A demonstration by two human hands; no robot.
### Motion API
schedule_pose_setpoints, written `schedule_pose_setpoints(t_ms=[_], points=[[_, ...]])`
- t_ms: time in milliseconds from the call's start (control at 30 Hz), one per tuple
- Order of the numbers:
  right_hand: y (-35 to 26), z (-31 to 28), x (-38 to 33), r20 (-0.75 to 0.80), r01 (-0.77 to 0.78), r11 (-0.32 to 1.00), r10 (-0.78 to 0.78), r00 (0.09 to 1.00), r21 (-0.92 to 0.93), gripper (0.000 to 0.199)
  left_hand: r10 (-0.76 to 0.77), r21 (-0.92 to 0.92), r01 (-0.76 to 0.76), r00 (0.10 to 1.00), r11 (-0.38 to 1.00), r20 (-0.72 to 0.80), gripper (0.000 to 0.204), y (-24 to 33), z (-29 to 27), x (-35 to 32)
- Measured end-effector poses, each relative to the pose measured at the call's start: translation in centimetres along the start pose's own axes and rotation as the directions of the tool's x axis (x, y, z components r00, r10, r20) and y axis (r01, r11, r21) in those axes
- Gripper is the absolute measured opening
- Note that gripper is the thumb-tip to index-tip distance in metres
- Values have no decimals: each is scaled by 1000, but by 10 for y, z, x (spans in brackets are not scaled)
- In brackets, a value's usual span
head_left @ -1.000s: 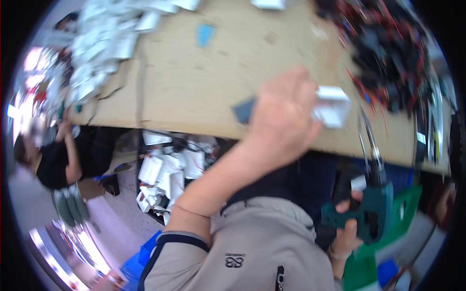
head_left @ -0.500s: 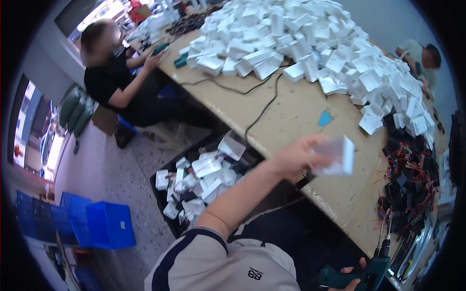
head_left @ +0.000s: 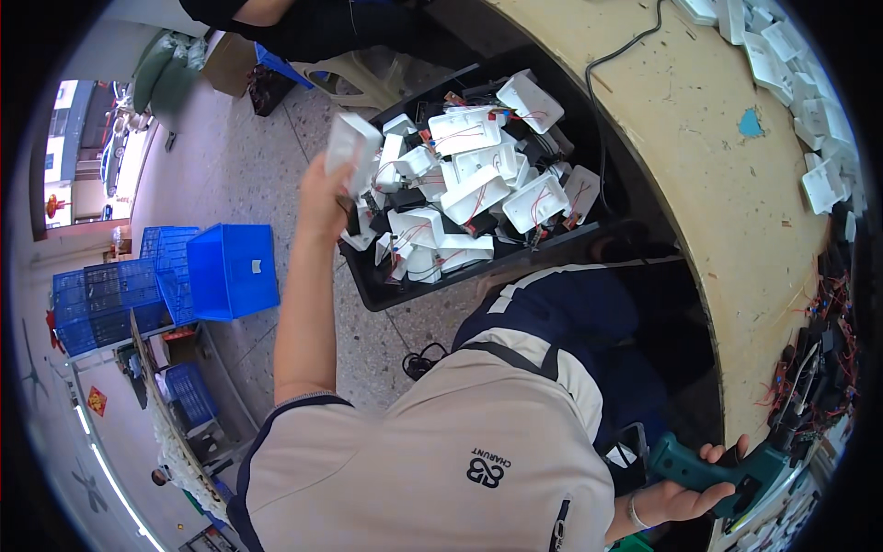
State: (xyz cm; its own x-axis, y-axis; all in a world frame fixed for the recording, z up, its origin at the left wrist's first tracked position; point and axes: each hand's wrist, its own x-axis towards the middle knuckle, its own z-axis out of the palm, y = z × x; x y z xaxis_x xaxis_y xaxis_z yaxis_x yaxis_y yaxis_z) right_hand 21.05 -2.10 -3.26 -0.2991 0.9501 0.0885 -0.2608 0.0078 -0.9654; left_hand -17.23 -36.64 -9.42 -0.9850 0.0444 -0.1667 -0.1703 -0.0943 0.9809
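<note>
My left hand (head_left: 322,204) is stretched out over the floor side, its fingers closed round a white plastic case (head_left: 353,145), slightly blurred. The case is tilted above the left edge of a black crate (head_left: 391,296). Inside that crate lie several white cases (head_left: 475,191) with thin red and dark wires. At the lower right, by the table's edge, my right hand (head_left: 682,502) grips a green pistol-grip tool (head_left: 756,478) with a dark, narrow nose. That nose points up toward a heap of black parts with red wires (head_left: 814,345).
The wooden tabletop (head_left: 685,120) curves along the right, with a black cable (head_left: 602,64) hanging off it and white cases (head_left: 809,101) at its far side. Blue plastic crates (head_left: 232,271) stand on the floor at left. A co-worker's dark-clothed legs (head_left: 368,32) show beside a stool (head_left: 354,78).
My left hand has carried the white case from over the tabletop leftward to the black crate's left side. The view has turned down and left. My right hand still holds the green tool.
</note>
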Motion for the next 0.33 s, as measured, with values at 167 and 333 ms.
schedule_pose_setpoints(t_ms=[167,333], points=[[-1,-25,1,80,-79,989,69,994,127,71,27,580,64,989,812,-147,28,-66,-10,-3],[11,-24,6,239,-121,973,72,968,195,72,46,614,-172,975,770,215,35,-75,-37,43]])
